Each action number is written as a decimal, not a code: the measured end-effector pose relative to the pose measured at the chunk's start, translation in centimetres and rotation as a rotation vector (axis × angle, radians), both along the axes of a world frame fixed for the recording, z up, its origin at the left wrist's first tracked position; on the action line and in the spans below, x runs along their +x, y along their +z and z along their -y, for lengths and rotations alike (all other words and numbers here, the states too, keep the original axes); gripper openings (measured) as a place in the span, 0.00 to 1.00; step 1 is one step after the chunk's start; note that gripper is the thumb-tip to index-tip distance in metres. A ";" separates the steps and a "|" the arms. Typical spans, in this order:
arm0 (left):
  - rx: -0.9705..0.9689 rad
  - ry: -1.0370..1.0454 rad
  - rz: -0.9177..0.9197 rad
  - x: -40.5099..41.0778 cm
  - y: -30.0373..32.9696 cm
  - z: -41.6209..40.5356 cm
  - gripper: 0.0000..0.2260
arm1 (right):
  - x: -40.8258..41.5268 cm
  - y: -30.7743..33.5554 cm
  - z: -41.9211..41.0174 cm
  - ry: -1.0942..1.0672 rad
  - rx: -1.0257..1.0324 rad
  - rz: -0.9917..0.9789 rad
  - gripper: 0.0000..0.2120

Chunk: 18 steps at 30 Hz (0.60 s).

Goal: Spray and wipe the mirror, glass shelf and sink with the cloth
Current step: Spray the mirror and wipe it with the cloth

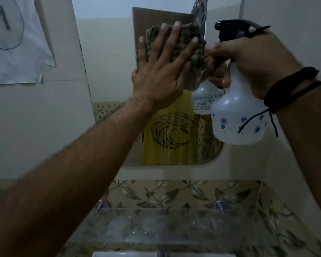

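— Cloth (pixel 190 47), where is it?
— Flat on the mirror (pixel 107 58), under the left hand (pixel 161 75). The fingers are spread wide and press it on the glass.
— And the right hand (pixel 256 60)?
— It is curled round the neck of the spray bottle (pixel 237 115), just beside the cloth.
— What is below?
— The glass shelf (pixel 174 225), and under it the sink (pixel 122 254) edge.

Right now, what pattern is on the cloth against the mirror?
A brown-and-tan check; the cloth shows best in the head view, under the left hand.
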<state>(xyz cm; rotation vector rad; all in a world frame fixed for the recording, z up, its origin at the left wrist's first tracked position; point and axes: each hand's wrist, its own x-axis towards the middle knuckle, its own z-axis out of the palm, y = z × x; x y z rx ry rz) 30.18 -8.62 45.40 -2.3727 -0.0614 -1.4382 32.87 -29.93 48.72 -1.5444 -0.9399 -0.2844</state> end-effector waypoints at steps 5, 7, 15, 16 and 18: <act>-0.014 -0.021 0.016 0.0 -2.6 0.3 0.25 | 0.6 -3.3 -0.2 0.028 -0.071 -0.050 0.09; -0.012 -0.016 -0.002 -0.1 -5.1 0.4 0.25 | 0.9 -4.4 -0.2 0.004 -0.062 -0.100 0.11; -0.003 -0.030 -0.053 -0.4 -4.2 0.2 0.25 | 0.0 -5.9 0.0 -0.017 -0.024 -0.163 0.07; -0.015 -0.031 -0.048 -0.4 -4.0 0.3 0.25 | 0.0 -6.4 -0.1 -0.021 -0.031 -0.173 0.07; -0.034 -0.028 -0.023 -0.3 -4.8 0.5 0.25 | 0.0 -7.7 0.0 -0.028 -0.052 -0.200 0.09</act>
